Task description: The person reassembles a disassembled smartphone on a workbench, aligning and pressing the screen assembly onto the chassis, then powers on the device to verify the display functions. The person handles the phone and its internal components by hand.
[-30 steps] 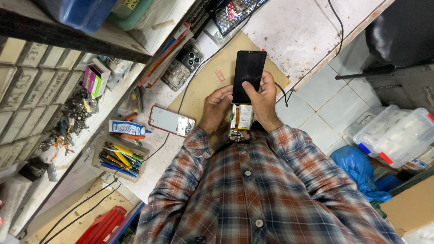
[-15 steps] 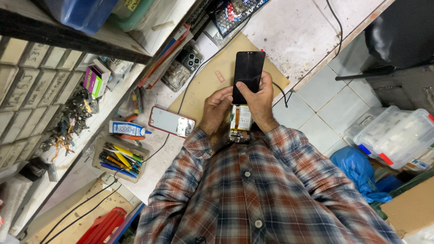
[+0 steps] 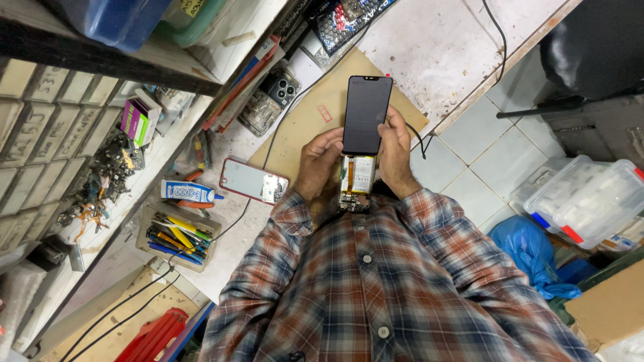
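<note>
I saw the black phone screen (image 3: 366,114) lifted off an opened phone body (image 3: 355,184), still overlapping its top end, both held above the brown mat (image 3: 302,127) on the bench. The body's battery and circuit board showed below the screen. My right hand (image 3: 394,155) gripped the screen's right edge, thumb laid on the glass. My left hand (image 3: 319,165) clamped the left side of the screen and body from beneath. Hands were close together, one on each side, not touching each other as far as I could tell. Just left of them a red-framed phone (image 3: 253,180) lay flat on the bench. Beside it lay a glue tube (image 3: 187,192), then a tray of tools (image 3: 176,234). A black cable (image 3: 290,107) ran across the mat. Blue plastic bag (image 3: 530,249) sat on the floor to my right.
</note>
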